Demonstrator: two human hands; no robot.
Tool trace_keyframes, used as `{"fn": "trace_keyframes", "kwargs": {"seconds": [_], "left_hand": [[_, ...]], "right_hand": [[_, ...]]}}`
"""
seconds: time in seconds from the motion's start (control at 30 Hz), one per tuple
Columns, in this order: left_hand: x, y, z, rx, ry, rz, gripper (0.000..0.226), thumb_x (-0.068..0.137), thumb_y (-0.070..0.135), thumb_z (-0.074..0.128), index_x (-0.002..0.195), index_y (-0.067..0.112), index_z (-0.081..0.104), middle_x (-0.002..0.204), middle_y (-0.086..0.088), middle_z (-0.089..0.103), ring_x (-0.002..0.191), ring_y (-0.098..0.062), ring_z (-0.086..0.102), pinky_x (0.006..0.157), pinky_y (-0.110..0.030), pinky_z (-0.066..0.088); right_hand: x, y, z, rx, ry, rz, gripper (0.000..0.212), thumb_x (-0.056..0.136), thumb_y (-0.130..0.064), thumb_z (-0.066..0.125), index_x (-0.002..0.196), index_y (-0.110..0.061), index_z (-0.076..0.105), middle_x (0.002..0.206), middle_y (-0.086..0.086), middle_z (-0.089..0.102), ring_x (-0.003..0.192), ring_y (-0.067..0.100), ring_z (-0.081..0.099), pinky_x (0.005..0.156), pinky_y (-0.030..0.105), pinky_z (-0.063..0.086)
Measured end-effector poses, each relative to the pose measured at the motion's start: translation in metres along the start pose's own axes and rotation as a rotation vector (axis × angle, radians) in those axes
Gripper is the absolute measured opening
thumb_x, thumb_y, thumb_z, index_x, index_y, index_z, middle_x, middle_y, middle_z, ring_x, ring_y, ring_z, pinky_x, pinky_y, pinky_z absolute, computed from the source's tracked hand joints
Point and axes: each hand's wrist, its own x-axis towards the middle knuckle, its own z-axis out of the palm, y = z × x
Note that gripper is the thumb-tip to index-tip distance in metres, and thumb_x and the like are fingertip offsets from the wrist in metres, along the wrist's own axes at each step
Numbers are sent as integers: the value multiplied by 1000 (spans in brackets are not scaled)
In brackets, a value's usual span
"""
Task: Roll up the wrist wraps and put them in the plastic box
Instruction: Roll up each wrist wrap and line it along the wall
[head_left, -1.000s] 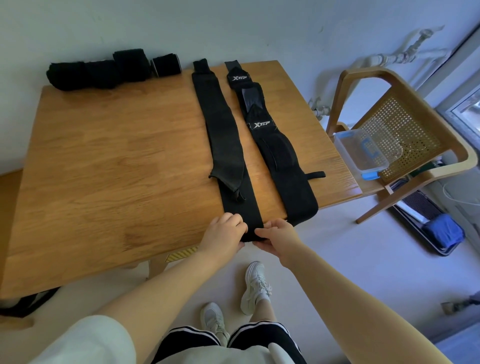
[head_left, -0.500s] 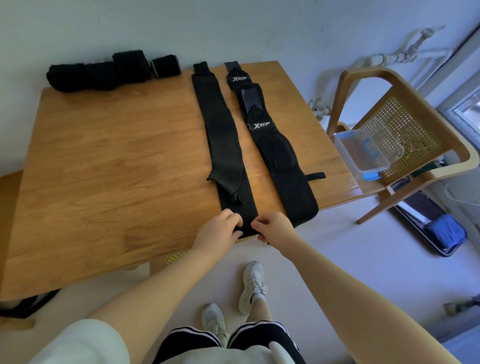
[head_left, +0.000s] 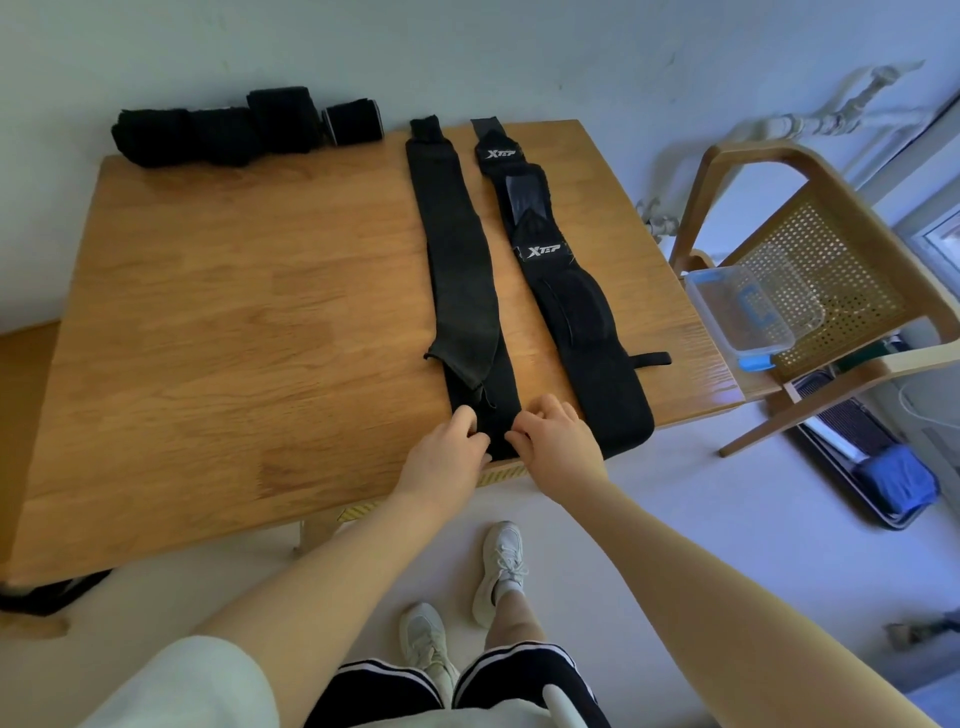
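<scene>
head view: one camera only, looking down over both arms.
step: start of rolling the plain wrist wrap (head_left: 457, 270); both hands sit at its near end, at the front edge of the table (head_left: 234, 322).
left hand (head_left: 441, 457): fingers curled, tips pinching the wrap's near end from its left side.
right hand (head_left: 558, 447): fingers curled, tips on the same end from the right; holds nothing else.
roll so far: judged only a first turn, if any; hidden under the fingers.
second wrap: logo wrist wrap (head_left: 566, 306) lies flat just beside the first, untouched.
plastic box (head_left: 743, 317): on the chair (head_left: 831, 249) right of the table, well apart from the hands; no wrap visible inside.
next move: judged to need even rolling away from the body, edges kept aligned.
far edge: black rolled bundles (head_left: 234, 130).
</scene>
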Motion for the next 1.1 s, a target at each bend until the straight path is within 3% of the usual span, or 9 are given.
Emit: {"fn": "trace_keyframes", "kwargs": {"seconds": [0.17,0.37,0.5,0.63,0.7,0.77,0.97,1.03,1.1], "left_hand": [[1,-4,5,-109,69,-71,32,99,29,45,125,14,56,116,-4,53,105,-22,52,76,-34,46],[4,-4,3,-160,158,-126,26,98,29,47,116,13,58,113,-3,59,100,-19,55,76,-33,47],[10,-6,-1,-25,207,-109,24,94,26,55,109,11,63,137,-10,44,124,-28,43,95,-37,38],[20,-8,-12,25,213,-98,48,84,27,70,125,9,52,148,-19,32,138,-35,30,111,-45,28],[24,-14,-14,9,77,-115,64,92,35,57,145,12,28,158,-14,6,146,-29,2,117,-41,5],[29,-20,-18,34,-55,-150,70,97,41,45,151,16,9,159,-8,-8,146,-25,-11,117,-38,-5],[36,-23,-26,35,-165,-89,62,99,41,40,151,20,15,160,-3,0,147,-20,-4,117,-34,-1],[39,-24,-31,8,-153,-91,56,99,37,42,150,21,24,159,-2,9,146,-22,5,117,-35,12],[45,-24,-36,-43,-134,-113,47,100,31,43,145,22,36,154,-2,20,141,-21,20,110,-34,30]], "right_hand": [[4,5,-2,54,-129,-164,26,97,-25,51,118,-13,61,115,5,58,105,22,53,86,34,44],[20,-5,-1,113,-162,14,30,98,-27,49,126,-17,55,119,2,54,106,18,51,84,34,49],[23,-11,0,114,-33,81,22,95,-28,55,115,-19,50,115,-1,46,90,17,53,74,31,50],[28,-4,-1,-188,38,-213,15,92,-29,59,101,-17,64,114,2,50,99,23,49,82,32,41],[31,0,-4,-300,94,-385,15,75,-30,78,81,-19,70,98,2,59,86,22,57,69,31,45],[30,4,-8,-364,74,-513,20,64,-35,85,73,-22,72,91,-1,64,83,20,62,65,28,48],[33,14,-6,-406,20,-597,25,60,-24,85,82,-23,73,104,-1,66,101,19,62,90,33,50],[40,11,-8,-398,-7,-575,24,66,-26,82,87,-23,73,103,-3,66,99,18,61,90,32,48],[46,6,-16,-365,-122,-514,26,89,-29,62,113,-22,66,118,-1,59,111,19,54,98,33,38]]}}
